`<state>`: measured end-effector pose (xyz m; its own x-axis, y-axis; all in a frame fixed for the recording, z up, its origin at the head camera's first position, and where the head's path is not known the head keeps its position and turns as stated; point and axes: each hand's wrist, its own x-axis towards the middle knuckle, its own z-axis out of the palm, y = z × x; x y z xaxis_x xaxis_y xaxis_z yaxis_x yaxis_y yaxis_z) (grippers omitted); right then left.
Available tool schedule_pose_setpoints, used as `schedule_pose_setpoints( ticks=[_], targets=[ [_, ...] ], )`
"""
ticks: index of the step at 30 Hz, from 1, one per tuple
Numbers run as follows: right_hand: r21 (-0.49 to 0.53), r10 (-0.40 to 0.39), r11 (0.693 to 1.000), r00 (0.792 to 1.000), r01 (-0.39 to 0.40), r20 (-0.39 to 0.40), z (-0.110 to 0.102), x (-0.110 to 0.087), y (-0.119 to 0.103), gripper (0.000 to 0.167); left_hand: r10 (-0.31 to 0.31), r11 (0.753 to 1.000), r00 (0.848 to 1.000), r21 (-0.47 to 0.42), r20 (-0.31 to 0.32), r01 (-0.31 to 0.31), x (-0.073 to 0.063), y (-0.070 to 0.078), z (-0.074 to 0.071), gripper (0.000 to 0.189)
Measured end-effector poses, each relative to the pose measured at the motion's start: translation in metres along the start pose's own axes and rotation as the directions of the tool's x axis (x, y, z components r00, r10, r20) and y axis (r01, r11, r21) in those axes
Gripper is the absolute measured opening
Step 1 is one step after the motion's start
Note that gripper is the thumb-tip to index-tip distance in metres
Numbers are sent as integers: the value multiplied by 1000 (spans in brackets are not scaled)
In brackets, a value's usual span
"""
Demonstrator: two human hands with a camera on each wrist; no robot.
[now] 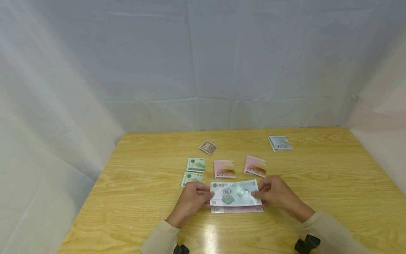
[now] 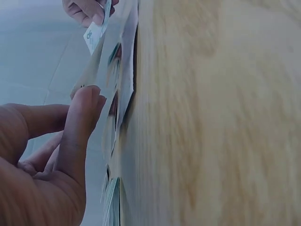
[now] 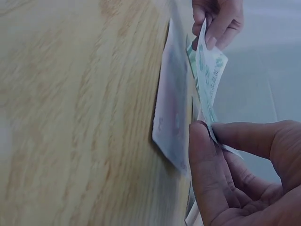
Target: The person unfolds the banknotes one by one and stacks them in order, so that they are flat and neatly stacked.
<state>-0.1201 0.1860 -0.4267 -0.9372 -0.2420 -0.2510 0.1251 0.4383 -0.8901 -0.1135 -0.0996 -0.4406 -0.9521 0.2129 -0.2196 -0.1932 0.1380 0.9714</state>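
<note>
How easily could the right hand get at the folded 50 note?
Probably not yet: the right hand pinches the flat 50 note, though only bare tabletop seems to separate that hand from the folded 50 note.

In the head view, the yellow wood-grained tabletop [image 1: 142, 190] is softly lit, with a white glare reflected at bottom centre. The hanging white sheet backdrop [image 1: 215, 63] is rendered grey and dim. Both wrist views are tinted bluish and blurred; beneath the pinkish rectangular paper banknote [image 3: 171, 103], a shadow is cast.
</note>
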Motion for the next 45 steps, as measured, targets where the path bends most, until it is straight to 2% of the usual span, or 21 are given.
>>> schedule_pose_setpoints(
  ticks=[4,10,17,22,29,38,41,45],
  targets=[
    [-16,13,1000,1000,-13,23,0,2,6,18,-27,995,1000,93,10,26,2,-2,-1,23],
    [-58,9,998,999,-7,39,1,5,12,18,-57,969,998,241,7,53,4,-1,-1,19],
    [-126,-21,992,999,25,35,4,7,17,18,-4,941,1000,338,19,-2,5,0,-1,12],
    [-166,-42,985,999,46,29,5,8,19,18,0,918,1000,396,2,0,5,1,2,10],
    [-174,-37,984,999,40,20,4,6,19,22,49,871,999,491,-10,-37,6,2,6,15],
    [-258,5,966,999,-18,-52,3,6,19,29,84,822,996,567,-20,-58,7,0,6,26],
    [-261,4,965,998,-19,-55,4,6,19,29,78,822,997,568,-15,-55,7,0,5,26],
    [-256,-14,967,999,1,-48,4,8,20,29,90,833,996,548,2,-76,6,0,2,24]
  ],
)
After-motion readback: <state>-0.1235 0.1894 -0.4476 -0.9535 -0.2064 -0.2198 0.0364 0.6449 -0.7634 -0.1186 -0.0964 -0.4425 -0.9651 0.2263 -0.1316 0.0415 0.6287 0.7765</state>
